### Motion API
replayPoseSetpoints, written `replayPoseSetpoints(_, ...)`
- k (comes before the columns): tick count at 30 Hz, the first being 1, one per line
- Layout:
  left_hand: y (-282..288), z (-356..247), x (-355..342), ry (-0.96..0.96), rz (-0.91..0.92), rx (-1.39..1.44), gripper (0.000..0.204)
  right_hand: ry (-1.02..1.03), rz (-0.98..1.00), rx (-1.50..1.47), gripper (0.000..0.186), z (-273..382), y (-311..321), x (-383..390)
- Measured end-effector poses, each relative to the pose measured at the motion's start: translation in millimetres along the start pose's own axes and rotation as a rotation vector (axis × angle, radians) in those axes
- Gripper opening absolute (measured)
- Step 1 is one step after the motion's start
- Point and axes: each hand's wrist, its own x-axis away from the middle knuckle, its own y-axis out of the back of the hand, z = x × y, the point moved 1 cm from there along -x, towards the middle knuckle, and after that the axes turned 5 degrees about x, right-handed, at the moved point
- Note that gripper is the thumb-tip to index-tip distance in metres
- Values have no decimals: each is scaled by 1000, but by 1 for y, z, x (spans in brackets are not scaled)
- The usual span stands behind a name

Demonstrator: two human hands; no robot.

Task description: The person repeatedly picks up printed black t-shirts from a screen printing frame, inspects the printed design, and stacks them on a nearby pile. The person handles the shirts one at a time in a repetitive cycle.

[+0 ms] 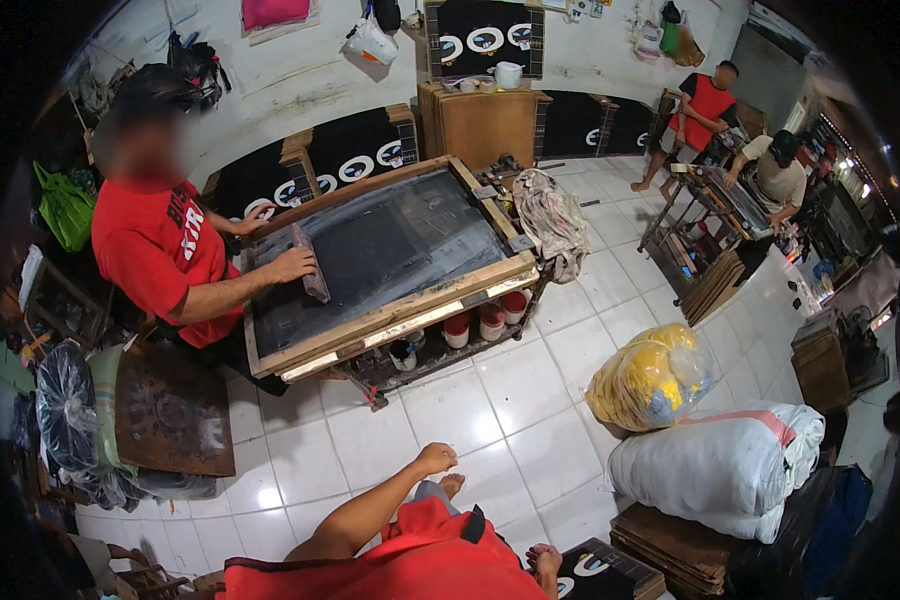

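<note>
My left hand point(436, 459) is held out in front of my red shirt point(390, 560), over the white tiled floor, its fingers curled in and nothing showing in them. Low at my right side hangs my right hand point(544, 561), its fingers loosely bent, apparently holding nothing. Closest to it is a board with black fabric point(602, 574) printed with white oval shapes. Beyond my left hand stands a table bearing a wooden-framed printing screen point(390, 325). Across it, a co-worker in red grips a squeegee point(310, 263) on the dark mesh.
Paint pots point(456, 330) stand on the shelf under the screen. A crumpled rag point(552, 222) hangs at its right corner. To my right lie a yellow-filled plastic bag point(652, 378), a big white sack point(720, 465) and stacked brown boards point(675, 545). Two people work at a cart point(705, 205) farther back.
</note>
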Motion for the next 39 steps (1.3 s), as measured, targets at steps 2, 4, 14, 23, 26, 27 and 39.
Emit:
replayPoseSetpoints(2, 15, 20, -9, -21, 7, -264, 15, -15, 9, 11, 14, 2, -2, -1)
replayPoseSetpoints(4, 30, 45, -9, 103, -16, -314, 11, -40, -6, 26, 14, -1, 2, 0)
replayPoseSetpoints(14, 56, 107, 23, 489, -165, -5, 9, -70, -61, 41, 18, -60, 42, -15)
replayPoseSetpoints(23, 40, 4, -20, 296, -262, 182, 21, -65, -33, -83, 7, -30, 36, -15)
replayPoseSetpoints(26, 47, -16, -30, 263, -271, 218, 24, -67, -58, -83, 7, -11, 32, -12)
replayPoseSetpoints(27, 50, -18, -34, 263, -269, 213, 24, -67, -78, -77, 7, -6, 31, -11)
replayPoseSetpoints(39, 60, 45, -17, 438, -187, 3, 12, -89, -103, -98, 12, -20, 7, -21)
